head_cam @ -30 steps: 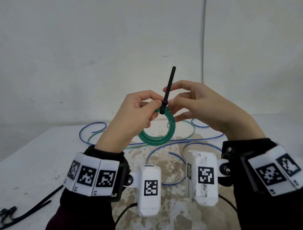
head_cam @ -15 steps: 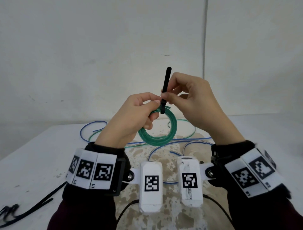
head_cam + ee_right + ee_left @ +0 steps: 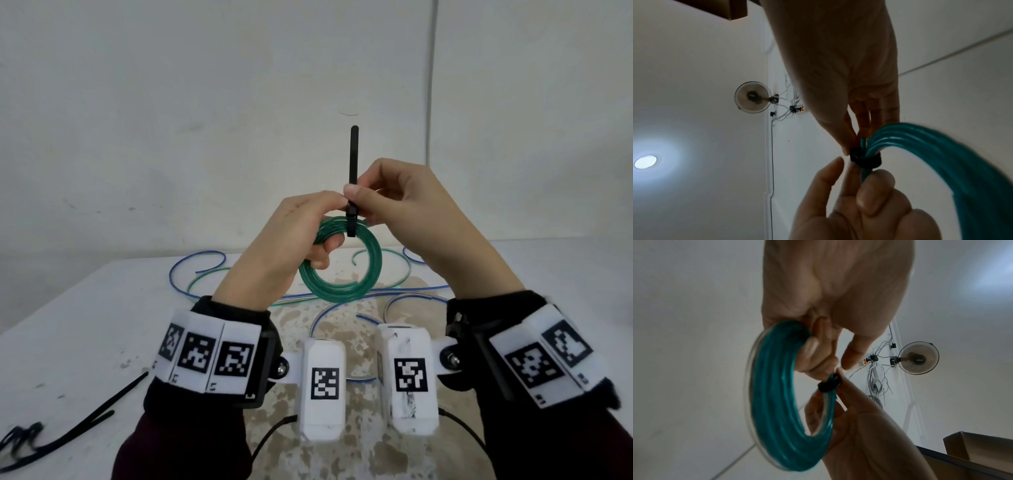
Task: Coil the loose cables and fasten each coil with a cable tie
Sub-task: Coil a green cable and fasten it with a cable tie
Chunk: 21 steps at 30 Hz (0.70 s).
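A green cable coil (image 3: 339,294) is held up above the table. My left hand (image 3: 337,205) grips its top left, fingers curled through the ring. A black cable tie (image 3: 353,154) is looped round the coil's top, its tail standing straight up. My right hand (image 3: 358,193) pinches that tail just above the tie's head. In the left wrist view the tie loop (image 3: 828,383) sits snug on the coil (image 3: 772,402). The right wrist view shows the tie band (image 3: 865,156) round the green strands (image 3: 962,162), with a cable end sticking out beside it.
Loose blue cables (image 3: 191,270) and a loose green cable (image 3: 394,260) sprawl over the white table (image 3: 68,325) behind and under the coil. Spare black cable ties (image 3: 85,423) lie at the front left. A plain wall stands behind the table.
My right hand shifted left and closed its pinch on the tie tail. The tail swung from leaning right to upright. The left hand kept its grip on the coil.
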### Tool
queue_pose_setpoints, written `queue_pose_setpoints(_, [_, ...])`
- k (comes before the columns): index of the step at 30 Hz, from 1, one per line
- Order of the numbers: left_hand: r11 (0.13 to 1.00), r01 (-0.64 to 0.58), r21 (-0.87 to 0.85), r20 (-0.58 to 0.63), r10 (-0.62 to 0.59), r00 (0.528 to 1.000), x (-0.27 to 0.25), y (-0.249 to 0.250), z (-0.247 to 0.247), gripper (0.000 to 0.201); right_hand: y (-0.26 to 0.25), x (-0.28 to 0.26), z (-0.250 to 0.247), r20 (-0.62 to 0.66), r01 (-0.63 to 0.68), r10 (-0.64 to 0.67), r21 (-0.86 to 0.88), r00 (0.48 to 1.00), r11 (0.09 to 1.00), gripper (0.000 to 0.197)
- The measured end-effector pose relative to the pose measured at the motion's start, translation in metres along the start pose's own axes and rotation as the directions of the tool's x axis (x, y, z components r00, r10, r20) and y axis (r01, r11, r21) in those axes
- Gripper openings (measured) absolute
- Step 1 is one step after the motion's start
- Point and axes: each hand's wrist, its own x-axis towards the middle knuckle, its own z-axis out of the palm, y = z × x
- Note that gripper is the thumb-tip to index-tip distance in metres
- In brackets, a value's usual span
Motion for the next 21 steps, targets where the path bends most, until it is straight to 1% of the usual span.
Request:
queue_pose_setpoints(2, [0.999, -0.024, 0.032, 0.011, 0.024, 1.000, 0.000, -0.001, 0.000, 0.024, 0.001, 0.000, 0.000, 0.022, -0.039, 0.037, 0.075, 0.999, 0.996, 0.016])
queue_pose_setpoints(5, [0.995, -0.039, 0.087, 0.001, 0.039, 0.999, 0.000, -0.005, 0.002, 0.025, 0.003, 0.000, 0.002, 0.024, -0.069, 0.067, 0.104, 0.997, 0.992, 0.017])
queue_pose_setpoints(8, [0.996, -0.040, 0.085, -0.010, 0.041, 0.999, 0.002, -0.007, 0.005, 0.026, 0.004, 0.000, 0.003, 0.041, -0.117, 0.111, 0.157, 0.993, 0.981, 0.018])
queue_pose_setpoints(10, [0.995, -0.061, 0.075, -0.023, 0.062, 0.998, 0.002, -0.008, 0.007, 0.029, 0.005, 0.000, 0.003, 0.039, -0.141, 0.136, 0.203, 0.990, 0.969, 0.019])
queue_pose_setpoints(14, [0.986, -0.095, 0.138, -0.047, 0.103, 0.994, 0.003, -0.008, 0.005, 0.026, 0.002, 0.000, 0.008, -0.044, -0.125, 0.137, 0.218, 0.990, 0.968, 0.021])
queue_pose_setpoints(18, [0.967, -0.100, 0.235, -0.060, 0.117, 0.991, 0.001, -0.008, 0.004, 0.028, 0.005, 0.001, 0.013, -0.151, -0.093, 0.112, 0.125, 0.982, 0.988, 0.024])
queue_pose_setpoints(21, [0.966, -0.096, 0.239, -0.047, 0.110, 0.993, 0.000, -0.006, 0.004, 0.029, 0.008, 0.002, 0.014, -0.184, -0.075, 0.089, 0.080, 0.979, 0.994, 0.025])
